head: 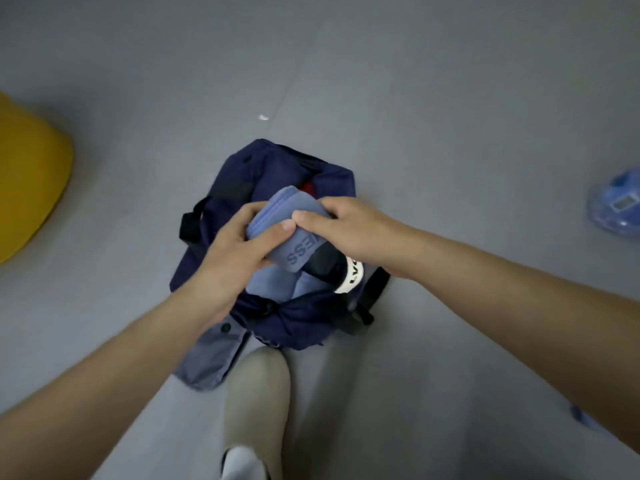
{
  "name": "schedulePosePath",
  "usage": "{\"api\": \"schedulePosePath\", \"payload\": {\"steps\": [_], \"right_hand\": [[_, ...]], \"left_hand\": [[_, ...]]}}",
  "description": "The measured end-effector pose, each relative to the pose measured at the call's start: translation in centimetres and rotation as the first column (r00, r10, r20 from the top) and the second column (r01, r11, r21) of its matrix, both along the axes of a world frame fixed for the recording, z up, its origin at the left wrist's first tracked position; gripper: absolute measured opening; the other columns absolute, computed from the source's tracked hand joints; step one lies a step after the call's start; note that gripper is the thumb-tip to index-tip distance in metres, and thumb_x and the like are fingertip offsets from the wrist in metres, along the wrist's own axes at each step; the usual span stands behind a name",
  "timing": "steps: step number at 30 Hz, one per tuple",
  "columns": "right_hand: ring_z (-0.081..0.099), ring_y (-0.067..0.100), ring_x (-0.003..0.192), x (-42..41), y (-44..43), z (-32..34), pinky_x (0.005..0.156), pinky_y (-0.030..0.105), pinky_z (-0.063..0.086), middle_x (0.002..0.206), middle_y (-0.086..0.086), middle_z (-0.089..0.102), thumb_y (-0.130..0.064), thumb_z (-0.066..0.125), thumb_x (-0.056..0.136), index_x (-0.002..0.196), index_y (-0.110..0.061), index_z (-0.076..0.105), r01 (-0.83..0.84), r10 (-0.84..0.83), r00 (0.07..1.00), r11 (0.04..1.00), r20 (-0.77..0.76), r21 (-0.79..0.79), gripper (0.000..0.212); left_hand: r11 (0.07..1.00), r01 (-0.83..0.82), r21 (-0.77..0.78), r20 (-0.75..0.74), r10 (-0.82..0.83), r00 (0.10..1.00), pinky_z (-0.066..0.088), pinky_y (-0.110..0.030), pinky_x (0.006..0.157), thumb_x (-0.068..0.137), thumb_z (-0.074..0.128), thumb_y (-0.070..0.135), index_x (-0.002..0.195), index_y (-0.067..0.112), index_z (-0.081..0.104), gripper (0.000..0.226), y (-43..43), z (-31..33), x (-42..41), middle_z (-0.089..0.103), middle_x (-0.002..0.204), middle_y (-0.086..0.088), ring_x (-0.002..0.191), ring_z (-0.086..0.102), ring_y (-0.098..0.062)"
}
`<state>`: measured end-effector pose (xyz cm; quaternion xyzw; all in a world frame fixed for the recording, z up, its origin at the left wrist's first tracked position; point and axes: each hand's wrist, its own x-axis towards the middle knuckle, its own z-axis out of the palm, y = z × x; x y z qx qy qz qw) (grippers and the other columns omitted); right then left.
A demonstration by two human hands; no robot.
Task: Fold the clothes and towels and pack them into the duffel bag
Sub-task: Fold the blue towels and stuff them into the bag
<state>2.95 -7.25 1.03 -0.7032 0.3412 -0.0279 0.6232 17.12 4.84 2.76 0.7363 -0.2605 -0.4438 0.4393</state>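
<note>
A navy duffel bag point(242, 174) with black straps lies open on the grey floor in the middle of the view. Over its opening I hold a folded blue towel point(296, 249) with dark lettering on it. My left hand point(239, 247) grips the towel's left side, thumb on top. My right hand point(349, 226) grips its right side from above. Inside the bag lie more light blue cloth point(268, 284), a black garment with a white printed band point(351, 275), and a bit of red fabric point(308, 187) at the far end.
A grey-blue cloth point(207, 358) lies on the floor under the bag's near end. My leg in beige trousers point(258, 400) stands just below the bag. A yellow object point(27, 174) sits at the left edge and a blue plastic object point(620, 202) at the right edge.
</note>
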Motion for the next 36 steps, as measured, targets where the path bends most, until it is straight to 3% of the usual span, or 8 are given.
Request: {"api": "schedulePosePath", "payload": {"steps": [5, 8, 12, 15, 19, 23, 29, 36], "right_hand": [[0.013, 0.024, 0.153, 1.7, 1.5, -6.3, 0.121, 0.042, 0.023, 0.166, 0.005, 0.014, -0.043, 0.056, 0.098, 0.154, -0.022, 0.030, 0.038, -0.142, 0.973, 0.876, -0.182, -0.481, 0.066], [0.009, 0.033, 0.152, 0.2, 2.1, -9.2, 0.116, 0.050, 0.031, 0.167, 0.010, -0.001, -0.028, 0.058, 0.098, 0.156, -0.030, 0.024, -0.081, -0.118, 0.946, 0.815, -0.302, -0.574, 0.068], [0.029, 0.038, 0.143, -1.4, 3.1, -10.5, 0.098, 0.045, 0.047, 0.165, 0.018, 0.007, -0.016, 0.051, 0.098, 0.158, -0.036, 0.018, -0.256, -0.072, 0.901, 0.709, -0.428, -0.657, 0.072], [0.029, 0.038, 0.144, -1.6, 3.1, -10.4, 0.091, 0.045, 0.052, 0.164, 0.017, 0.017, -0.010, 0.055, 0.093, 0.157, -0.041, 0.018, -0.331, -0.044, 0.879, 0.660, -0.475, -0.674, 0.080], [0.017, 0.034, 0.149, -1.4, 3.0, -10.2, 0.100, 0.045, 0.050, 0.166, 0.002, 0.014, -0.009, 0.058, 0.091, 0.157, -0.035, 0.021, -0.363, -0.015, 0.863, 0.677, -0.505, -0.640, 0.080], [0.016, 0.035, 0.150, -1.3, 3.3, -10.0, 0.107, 0.046, 0.047, 0.166, -0.004, 0.019, -0.008, 0.054, 0.093, 0.160, -0.022, 0.016, -0.312, -0.019, 0.892, 0.698, -0.452, -0.645, 0.078], [0.015, 0.026, 0.151, -1.1, 2.7, -9.8, 0.109, 0.039, 0.043, 0.164, -0.011, 0.020, 0.000, 0.046, 0.093, 0.160, -0.032, 0.002, -0.155, -0.070, 0.944, 0.769, -0.322, -0.620, 0.086], [0.016, 0.031, 0.150, -1.5, 2.5, -11.3, 0.109, 0.043, 0.044, 0.165, -0.003, 0.019, 0.001, 0.042, 0.094, 0.157, -0.036, 0.025, -0.194, -0.041, 0.940, 0.755, -0.340, -0.627, 0.075]], "left_hand": [[0.970, -0.183, 0.160, 0.093, 0.170, 0.981, 0.058, -0.048, 0.092, 0.083, 0.080, 0.035, 0.115, 0.010, 0.056, 0.047, 0.3, -6.4, 3.9, 0.068, 0.111, -0.008, 0.104, 0.069, -0.024], [0.957, -0.160, 0.240, 0.152, 0.126, 0.980, 0.057, -0.047, 0.090, 0.081, 0.079, 0.046, 0.109, 0.014, 0.055, 0.049, 0.5, -10.0, 4.1, 0.065, 0.099, 0.000, 0.101, 0.068, -0.022], [0.960, -0.060, 0.274, 0.243, -0.008, 0.970, 0.055, -0.037, 0.081, 0.082, 0.075, 0.052, 0.103, 0.020, 0.053, 0.044, 0.3, -11.6, 4.7, 0.065, 0.097, 0.002, 0.091, 0.066, -0.017], [0.969, -0.085, 0.233, 0.257, 0.023, 0.966, 0.054, -0.035, 0.080, 0.084, 0.073, 0.052, 0.105, 0.020, 0.055, 0.041, 0.2, -11.6, 5.5, 0.065, 0.097, 0.003, 0.090, 0.066, -0.015], [0.971, -0.178, 0.160, 0.190, 0.146, 0.971, 0.056, -0.029, 0.080, 0.088, 0.073, 0.046, 0.109, 0.019, 0.058, 0.037, -0.5, -11.5, 6.5, 0.068, 0.105, 0.002, 0.094, 0.068, -0.013], [0.971, -0.221, 0.095, 0.122, 0.209, 0.970, 0.050, -0.011, 0.063, 0.094, 0.069, 0.036, 0.108, 0.019, 0.059, 0.025, -3.7, -11.1, 7.8, 0.067, 0.100, 0.006, 0.086, 0.066, -0.005], [0.971, 0.013, 0.238, 0.309, -0.089, 0.947, 0.053, -0.029, 0.091, 0.094, 0.066, 0.042, 0.128, 0.009, 0.061, 0.048, -6.1, -13.3, 9.3, 0.066, 0.120, -0.004, 0.106, 0.063, -0.018], [0.953, -0.018, 0.304, 0.581, -0.171, 0.796, 0.049, -0.039, 0.094, 0.097, 0.057, 0.051, 0.128, 0.007, 0.058, 0.053, -7.1, -14.9, 8.2, 0.066, 0.123, -0.014, 0.113, 0.061, -0.032]]}}
